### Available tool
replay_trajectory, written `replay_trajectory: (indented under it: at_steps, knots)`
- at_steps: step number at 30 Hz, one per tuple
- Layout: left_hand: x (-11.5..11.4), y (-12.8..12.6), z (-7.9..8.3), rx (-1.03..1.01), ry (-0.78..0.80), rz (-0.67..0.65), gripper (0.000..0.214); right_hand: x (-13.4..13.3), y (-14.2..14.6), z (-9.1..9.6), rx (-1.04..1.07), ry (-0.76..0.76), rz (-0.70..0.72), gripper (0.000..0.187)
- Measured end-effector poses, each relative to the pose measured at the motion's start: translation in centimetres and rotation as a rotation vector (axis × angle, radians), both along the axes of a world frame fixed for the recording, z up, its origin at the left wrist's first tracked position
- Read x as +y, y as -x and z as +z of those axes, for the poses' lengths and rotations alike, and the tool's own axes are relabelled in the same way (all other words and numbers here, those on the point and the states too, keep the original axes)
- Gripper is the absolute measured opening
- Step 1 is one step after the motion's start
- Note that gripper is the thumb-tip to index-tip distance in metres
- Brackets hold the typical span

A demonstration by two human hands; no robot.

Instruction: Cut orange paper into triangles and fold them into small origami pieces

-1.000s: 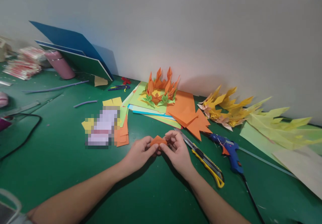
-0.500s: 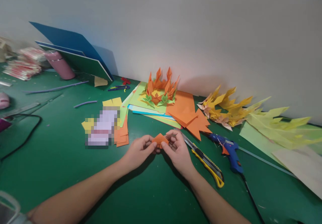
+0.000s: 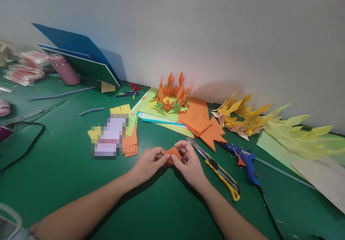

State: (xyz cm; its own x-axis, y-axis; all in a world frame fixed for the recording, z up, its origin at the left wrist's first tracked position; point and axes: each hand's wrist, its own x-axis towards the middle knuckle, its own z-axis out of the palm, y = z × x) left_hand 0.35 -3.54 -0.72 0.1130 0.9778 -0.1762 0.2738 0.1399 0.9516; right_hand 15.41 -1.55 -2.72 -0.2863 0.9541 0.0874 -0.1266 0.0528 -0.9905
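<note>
Between my two hands is a small folded piece of orange paper (image 3: 173,152), held just above the green table. My left hand (image 3: 151,162) pinches its left side, thumb on the near face. My right hand (image 3: 189,162) grips the right side in the same way, its other fingers curled behind. Parts of the paper's lower folds are covered by the thumbs. A yellow-handled utility knife (image 3: 222,175) lies beside my right hand, blade exposed. Left of my left hand sits a small stack of orange paper pieces (image 3: 130,147).
A blue glue gun (image 3: 248,164) with a trailing cord lies at right. An orange folded-paper crown shape (image 3: 174,96) stands on coloured sheets at the back, with yellow paper pieces (image 3: 242,116) beyond. Far left are a pink bottle (image 3: 64,69) and leaning blue boards (image 3: 78,46).
The folded orange paper has tilted, its peak shifting slightly to the right, and my thumbs have drawn closer together on it. Both hands keep hold; the surrounding things stay put.
</note>
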Motion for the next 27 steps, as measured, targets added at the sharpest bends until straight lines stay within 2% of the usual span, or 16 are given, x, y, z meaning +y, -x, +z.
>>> replay_trajectory:
  at_steps: [9, 15, 18, 22, 25, 27]
  knots:
    - [0.2, 0.12, 0.16, -0.29, 0.162, -0.048, 0.039, 0.0, 0.06, 0.48, 0.099, 0.095, 0.071, 0.031]
    - [0.21, 0.07, -0.01, -0.338, 0.144, -0.056, 0.038, 0.15, -0.11, 0.62, 0.144, 0.157, 0.118, 0.034]
    - [0.06, -0.03, -0.07, -0.333, 0.087, 0.005, 0.038, 0.26, -0.21, 0.51, 0.131, 0.127, 0.051, 0.033]
    - [0.02, 0.01, 0.05, -0.193, -0.121, 0.085, 0.028, 0.31, -0.21, 0.36, 0.098, 0.061, -0.037, 0.032]
    - [0.13, 0.16, 0.27, -0.058, -0.263, 0.117, 0.017, 0.23, -0.2, 0.39, 0.074, 0.027, -0.02, 0.029]
    - [0.21, 0.26, 0.36, -0.015, -0.286, 0.12, 0.013, 0.16, -0.24, 0.47, 0.047, 0.008, 0.008, 0.025]
